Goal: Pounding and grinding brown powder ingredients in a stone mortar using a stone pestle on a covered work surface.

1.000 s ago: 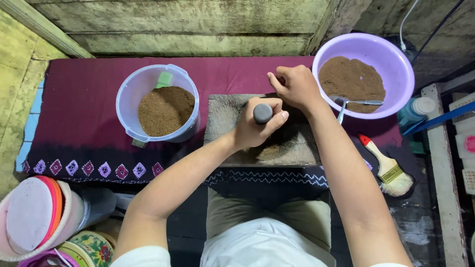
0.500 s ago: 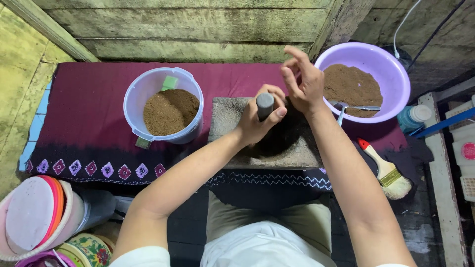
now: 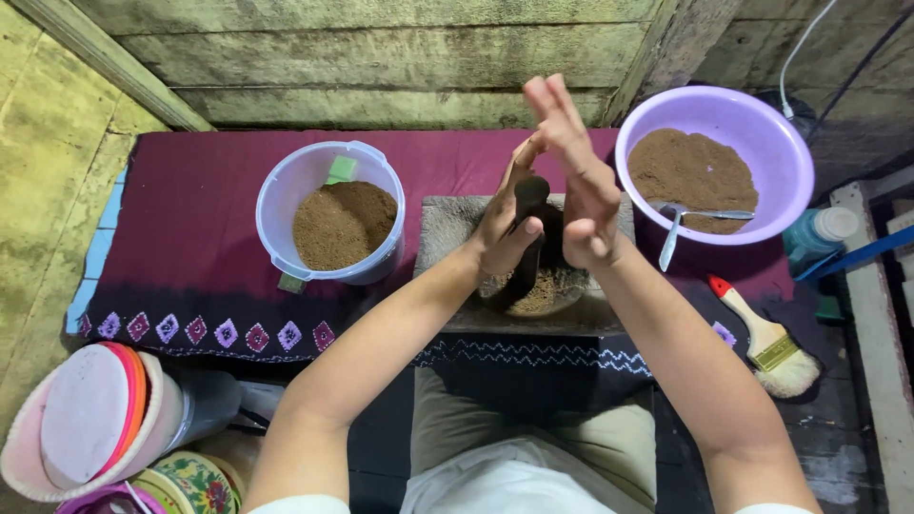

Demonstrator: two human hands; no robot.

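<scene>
- Two hands are meeting at the centre of the frame around a dark pestle [image 3: 529, 233], which is standing nearly upright in a stone mortar [image 3: 447, 224] with its tip down in brown powder.
- Left hand [image 3: 502, 227] is pressing its palm against the pestle's left side, fingers stretched up and only loosely curled, not wrapped round it.
- Right hand [image 3: 581, 181] is lying flat against the pestle's right side, fingers straight and pointing to the upper frame, so the pestle is being held between the two palms.
- Clear tub [image 3: 328, 211] is sitting just left of the mortar, holding brown powder and a green scoop [image 3: 341, 169].
- Purple bowl [image 3: 716, 164] is sitting at the upper right with more brown powder and a spoon [image 3: 678, 228] resting in it.
- Brush [image 3: 766, 338] is lying at the lower right, below the bowl.
- Maroon cloth [image 3: 190, 219] is lying under all of these.
- Stacked lids [image 3: 90, 419] are showing at the lower left corner.
</scene>
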